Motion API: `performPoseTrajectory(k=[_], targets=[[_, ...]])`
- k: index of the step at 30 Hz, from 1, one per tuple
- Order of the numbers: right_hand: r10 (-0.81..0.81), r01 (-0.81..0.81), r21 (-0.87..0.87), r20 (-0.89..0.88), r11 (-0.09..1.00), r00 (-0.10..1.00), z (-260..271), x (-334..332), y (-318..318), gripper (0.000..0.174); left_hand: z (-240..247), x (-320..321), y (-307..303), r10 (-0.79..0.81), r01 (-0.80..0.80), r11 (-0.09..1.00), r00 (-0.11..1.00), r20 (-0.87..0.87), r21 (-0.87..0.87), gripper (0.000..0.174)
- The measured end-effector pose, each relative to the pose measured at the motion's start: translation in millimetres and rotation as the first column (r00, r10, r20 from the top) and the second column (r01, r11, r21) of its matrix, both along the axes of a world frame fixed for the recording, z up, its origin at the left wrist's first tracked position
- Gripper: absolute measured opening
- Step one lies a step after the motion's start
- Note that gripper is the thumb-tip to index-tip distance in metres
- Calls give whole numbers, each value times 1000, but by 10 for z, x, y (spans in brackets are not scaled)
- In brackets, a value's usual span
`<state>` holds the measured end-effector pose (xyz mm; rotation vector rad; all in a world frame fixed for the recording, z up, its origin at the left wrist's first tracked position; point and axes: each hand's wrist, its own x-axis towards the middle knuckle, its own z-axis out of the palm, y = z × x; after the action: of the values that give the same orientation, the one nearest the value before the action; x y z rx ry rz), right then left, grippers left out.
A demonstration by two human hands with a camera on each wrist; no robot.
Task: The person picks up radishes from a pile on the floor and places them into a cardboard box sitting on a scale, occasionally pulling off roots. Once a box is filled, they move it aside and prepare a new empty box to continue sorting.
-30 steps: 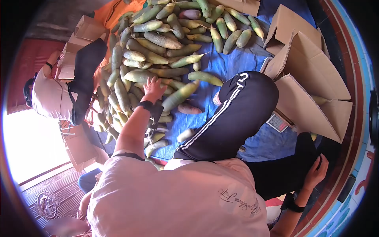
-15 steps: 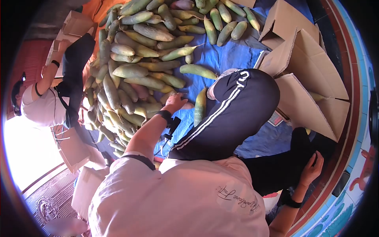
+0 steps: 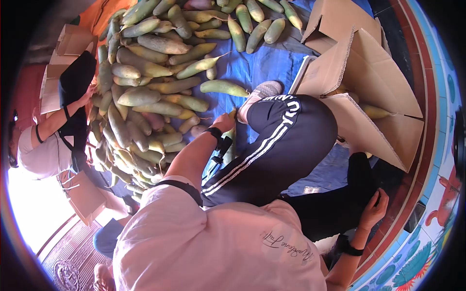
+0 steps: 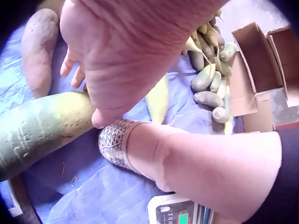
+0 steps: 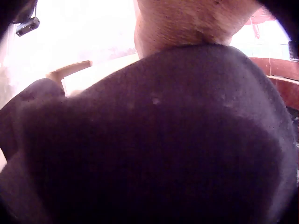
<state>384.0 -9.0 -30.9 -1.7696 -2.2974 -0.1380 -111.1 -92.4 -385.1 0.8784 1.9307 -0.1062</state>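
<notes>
Beside the bent leg, my left hand (image 3: 223,122) is at the upper end of a large green radish (image 3: 230,145). In the left wrist view the thumb and fingers of this hand (image 4: 126,56) straddle the yellowish tip of the radish (image 4: 42,128), pinching it. A pinkish radish (image 4: 39,51) lies close by on the blue tarp (image 4: 93,200). My right hand (image 3: 376,208) rests by the dark-trousered knee, fingers loosely curled and holding nothing. Dark cloth fills most of the right wrist view, below part of that hand or wrist (image 5: 191,23).
A big pile of radishes (image 3: 155,43) spreads over the left and back of the tarp. Open cardboard boxes (image 3: 383,92) stand at the right. A scale (image 4: 175,210) sits near the patterned shoe (image 4: 112,144). Another person (image 3: 43,140) reaches toward the pile from the left.
My left hand has left the pile and moved down and right to the large radish, which came to lie beside the leg. The view has shifted; the right hand stays at the knee.
</notes>
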Motion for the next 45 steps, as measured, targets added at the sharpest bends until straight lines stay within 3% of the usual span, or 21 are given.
performPoseTrajectory(k=[2,5,6,11,13,15,17,19,20,23,24,26,28,29,30,31,32,35,37,40,45], targets=[[-11,11,-4,5,1000,1000,23,-19,15,13,63,56,47,-20,19,1000,998,57,25,63],[-26,26,-23,0,999,1000,48,-71,34,12,-385,89,-60,27,-27,1000,1000,-4,-13,68],[-29,29,-30,-4,999,1000,52,-84,39,11,-364,118,-58,98,-101,994,993,-64,-52,73],[-41,39,-38,-45,998,998,68,-133,62,11,-146,35,20,9,-14,993,999,-45,-117,80],[-19,18,-37,-45,999,999,79,-166,65,11,365,-2,47,49,-41,994,995,81,-99,79],[-17,16,-25,-60,1000,998,82,-173,71,11,475,-67,-40,75,-70,997,979,188,-33,75],[-14,14,-11,-80,1000,997,84,-188,62,11,632,-186,-112,167,-104,979,904,394,-175,72],[-6,6,10,-87,1000,996,89,-205,56,10,502,-251,-329,167,-132,984,902,398,-116,71],[-13,15,21,-99,1000,995,97,-208,52,10,204,-295,-524,58,-78,994,966,252,70,73],[3,1,41,-108,999,994,102,-212,29,10,1107,-216,-387,87,-82,963,996,-10,258,75],[8,-4,42,-117,999,993,98,-197,24,9,1134,-299,-394,78,-70,962,997,-18,265,75],[-7,15,56,-130,998,991,99,-187,14,9,1182,-557,-345,326,-379,832,925,196,405,75],[15,-5,65,-166,998,986,80,-147,9,9,2029,-500,-60,413,-588,646,805,425,486,42],[-7,20,75,-169,997,986,81,-138,3,9,2169,-588,28,352,-582,512,813,464,632,29],[8,7,86,-175,996,985,91,-140,-4,9,2549,-617,147,264,-626,485,771,580,611,26],[30,-13,96,-179,995,983,101,-141,-9,11,2986,-537,267,350,-622,414,783,515,665,27],[43,-20,124,-185,992,982,94,-135,-8,10,3275,-519,373,382,-709,335,704,599,620,30],[38,-6,141,-224,990,974,122,-154,-43,9,3784,-600,645,167,-728,226,683,711,647,36],[42,-4,162,-231,987,972,97,-127,-55,9,4111,-376,867,25,-808,158,578,816,568,33],[53,-11,180,-234,984,971,106,-90,-85,8,4358,24,1213,-78,-878,246,405,911,411,32],[67,-20,191,-243,981,968,72,-51,-113,8,4379,928,1713,-161,-680,458,570,806,572,33]])
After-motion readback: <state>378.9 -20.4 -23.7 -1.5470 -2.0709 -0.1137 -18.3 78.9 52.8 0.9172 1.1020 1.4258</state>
